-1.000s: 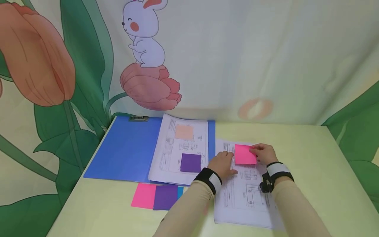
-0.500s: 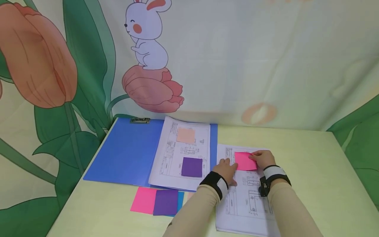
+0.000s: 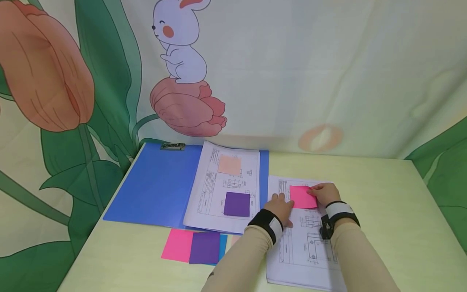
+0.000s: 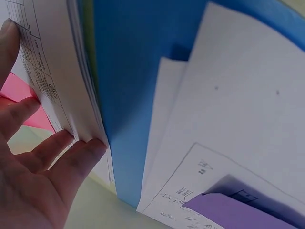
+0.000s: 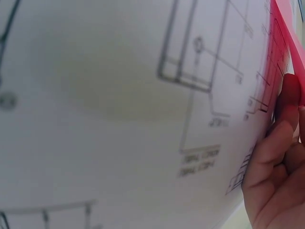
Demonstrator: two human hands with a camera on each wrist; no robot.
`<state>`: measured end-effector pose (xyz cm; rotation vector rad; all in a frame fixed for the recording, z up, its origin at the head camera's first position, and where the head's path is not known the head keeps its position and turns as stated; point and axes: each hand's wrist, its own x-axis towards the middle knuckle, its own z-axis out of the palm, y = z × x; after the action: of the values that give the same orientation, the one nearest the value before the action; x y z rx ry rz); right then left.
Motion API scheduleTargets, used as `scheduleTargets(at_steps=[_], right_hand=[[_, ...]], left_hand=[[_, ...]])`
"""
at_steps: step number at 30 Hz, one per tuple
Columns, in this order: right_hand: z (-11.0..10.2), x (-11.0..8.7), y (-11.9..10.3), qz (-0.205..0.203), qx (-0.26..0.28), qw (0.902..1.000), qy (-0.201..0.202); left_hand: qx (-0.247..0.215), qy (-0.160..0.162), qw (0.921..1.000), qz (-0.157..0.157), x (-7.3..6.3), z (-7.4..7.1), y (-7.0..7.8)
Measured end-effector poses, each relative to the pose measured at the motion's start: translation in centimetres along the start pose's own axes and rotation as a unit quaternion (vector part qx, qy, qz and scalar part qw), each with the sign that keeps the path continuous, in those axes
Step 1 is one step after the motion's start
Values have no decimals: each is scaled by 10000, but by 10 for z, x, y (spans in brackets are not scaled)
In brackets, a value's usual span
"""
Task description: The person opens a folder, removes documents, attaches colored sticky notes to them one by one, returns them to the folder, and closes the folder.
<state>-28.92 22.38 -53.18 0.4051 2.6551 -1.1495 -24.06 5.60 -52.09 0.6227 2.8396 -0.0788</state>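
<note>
In the head view, my right hand (image 3: 326, 194) pinches the right edge of a pink sticky note (image 3: 302, 197) over the upper part of a stack of printed drawing sheets (image 3: 292, 259). The right wrist view shows the pink note (image 5: 289, 33) slightly raised from the page, thumb and curled fingers at its edge. My left hand (image 3: 280, 210) rests with spread fingers on the stack's left side, a finger reaching the note's left edge. From the left wrist, my left hand (image 4: 35, 176) has its fingertips on the paper stack (image 4: 71, 71).
A blue clip folder (image 3: 157, 186) lies open at left. Sheets (image 3: 204, 211) on it carry a peach note (image 3: 229, 165) and a purple note (image 3: 237, 204). In front lie a loose pink note (image 3: 176, 245), a purple note (image 3: 204, 247) and a blue one (image 3: 223, 245).
The pink note has come down a little on the sheet and lies flatter. My left hand has shifted so a finger meets its left edge. The head view has tilted slightly.
</note>
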Motion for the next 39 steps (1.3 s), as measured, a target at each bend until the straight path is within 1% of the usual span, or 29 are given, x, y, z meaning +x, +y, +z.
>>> scheduleTargets(at_steps=[7, 12, 15, 17, 22, 24, 27, 32, 36, 39], right_hand=[[-1, 0, -2, -1, -80, 10000, -22], [-1, -3, -5, 79, -110, 9999, -10], [0, -4, -7, 162, -152, 9998, 12], [1, -5, -7, 241, -153, 9996, 35], [1, -12, -13, 307, -321, 9988, 187], [1, -15, -16, 314, -434, 9983, 235], [1, -13, -17, 353, -512, 9978, 231], [3, -7, -15, 302, -583, 9975, 256], [6, -1, -11, 303, -825, 9957, 297], [11, 4, -8, 397, -1003, 9936, 331]], left_hand=[[-60, -37, 10000, -28, 3, 1, 1], [123, -201, 9997, 61, 3, -3, 2], [230, -244, 9994, 120, 2, -4, 2], [236, -215, 9993, 183, 2, -4, 2], [192, -89, 9992, 344, -6, -13, 3], [177, -72, 9992, 357, -8, -16, 4], [224, -91, 9991, 335, -5, -14, 4], [349, -79, 9989, 298, -1, -9, 4], [393, -39, 9988, 287, 2, -6, 4], [391, 6, 9989, 274, 4, -2, 4]])
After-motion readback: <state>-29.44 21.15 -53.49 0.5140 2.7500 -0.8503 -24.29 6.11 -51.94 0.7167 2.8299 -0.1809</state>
